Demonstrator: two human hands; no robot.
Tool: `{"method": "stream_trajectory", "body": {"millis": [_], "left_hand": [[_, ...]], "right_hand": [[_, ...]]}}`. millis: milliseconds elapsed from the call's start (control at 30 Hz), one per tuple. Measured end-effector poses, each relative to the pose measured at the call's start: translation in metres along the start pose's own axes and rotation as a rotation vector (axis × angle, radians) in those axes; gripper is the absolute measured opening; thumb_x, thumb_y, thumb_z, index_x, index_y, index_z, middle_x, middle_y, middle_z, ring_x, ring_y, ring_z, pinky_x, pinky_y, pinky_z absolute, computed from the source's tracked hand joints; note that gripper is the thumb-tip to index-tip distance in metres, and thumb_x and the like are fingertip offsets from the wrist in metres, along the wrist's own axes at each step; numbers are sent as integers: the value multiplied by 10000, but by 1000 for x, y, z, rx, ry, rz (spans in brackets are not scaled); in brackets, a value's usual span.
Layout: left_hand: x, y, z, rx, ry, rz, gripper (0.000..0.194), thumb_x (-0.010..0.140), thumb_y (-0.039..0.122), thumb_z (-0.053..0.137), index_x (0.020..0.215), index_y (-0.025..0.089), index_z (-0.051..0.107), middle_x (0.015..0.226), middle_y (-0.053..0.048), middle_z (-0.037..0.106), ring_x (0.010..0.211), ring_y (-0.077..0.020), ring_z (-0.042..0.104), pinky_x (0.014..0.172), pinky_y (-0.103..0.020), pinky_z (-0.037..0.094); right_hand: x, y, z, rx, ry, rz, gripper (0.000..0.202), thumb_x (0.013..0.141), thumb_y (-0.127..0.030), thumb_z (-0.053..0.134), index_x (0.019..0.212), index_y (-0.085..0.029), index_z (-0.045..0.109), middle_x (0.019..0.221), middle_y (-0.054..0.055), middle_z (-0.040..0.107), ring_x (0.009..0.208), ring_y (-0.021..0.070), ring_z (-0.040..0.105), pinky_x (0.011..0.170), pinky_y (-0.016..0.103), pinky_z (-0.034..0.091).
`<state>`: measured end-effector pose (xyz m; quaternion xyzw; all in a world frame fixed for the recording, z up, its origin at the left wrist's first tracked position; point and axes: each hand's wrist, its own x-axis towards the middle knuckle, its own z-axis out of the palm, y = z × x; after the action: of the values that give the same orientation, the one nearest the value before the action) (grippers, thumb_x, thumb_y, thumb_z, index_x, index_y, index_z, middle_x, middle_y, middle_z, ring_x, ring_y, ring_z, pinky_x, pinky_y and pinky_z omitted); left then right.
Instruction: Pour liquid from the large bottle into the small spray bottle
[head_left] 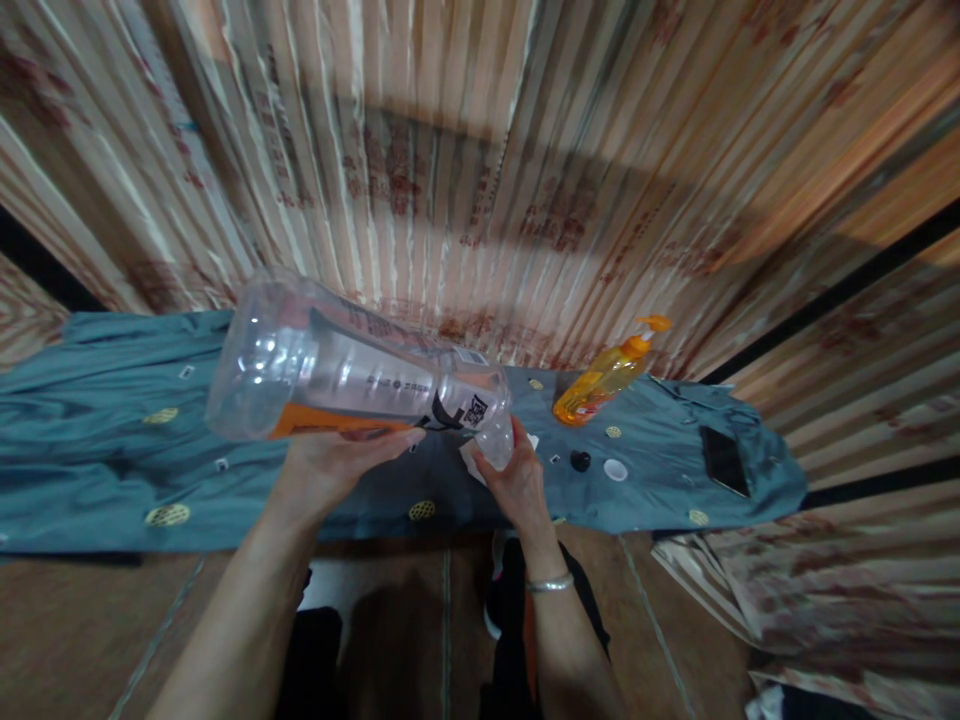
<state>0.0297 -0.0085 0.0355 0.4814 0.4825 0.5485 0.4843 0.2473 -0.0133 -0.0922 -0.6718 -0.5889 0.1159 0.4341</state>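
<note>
A large clear plastic bottle (360, 370) with a printed label lies tilted on its side in my hands, its wide base at the left and its narrow neck at the right. My left hand (337, 468) supports the body from below, with the fingers partly behind it. Around the neck end, my right hand (517, 480) is closed; a silver bracelet is on that wrist. A bit of white paper or tissue (472, 462) shows beside the right fingers, and I cannot tell whether it is held. The bottle's mouth is hidden by my right hand.
An orange pump bottle (600, 385) stands on the teal cloth-covered table (97, 430). Near it are a small black round object (580, 461), a white disc (616, 470) and a dark phone (724, 460). A patterned curtain (420, 170) hangs behind, with dark poles at both sides.
</note>
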Motion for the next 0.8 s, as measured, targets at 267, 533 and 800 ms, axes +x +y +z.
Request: {"method": "stream_trajectory", "body": {"millis": [267, 533, 800], "left_hand": [[1, -6, -5, 127, -38, 55, 266, 504, 318, 840, 736, 201, 785, 815, -35, 803, 804, -240, 766, 892, -398, 591], [2, -11, -8, 169, -7, 50, 234, 473, 358, 859, 629, 221, 752, 722, -27, 787, 781, -265, 770, 920, -465, 569], [2, -6, -2, 120, -56, 123, 228, 483, 276, 879, 670, 219, 761, 717, -14, 781, 749, -246, 766, 886, -434, 592]], "right_hand": [[1, 1, 1, -8, 4, -14, 701, 778, -388, 706, 1383, -118, 478, 1273, 182, 651, 1193, 316, 626, 983, 461, 531], [2, 5, 5, -24, 30, -50, 728, 763, -385, 707, 1376, -70, 472, 1286, 223, 634, 1202, 341, 617, 980, 481, 529], [2, 12, 9, -42, 54, -102, 706, 775, -381, 702, 1371, -86, 463, 1277, 213, 639, 1187, 335, 625, 968, 493, 537]]}}
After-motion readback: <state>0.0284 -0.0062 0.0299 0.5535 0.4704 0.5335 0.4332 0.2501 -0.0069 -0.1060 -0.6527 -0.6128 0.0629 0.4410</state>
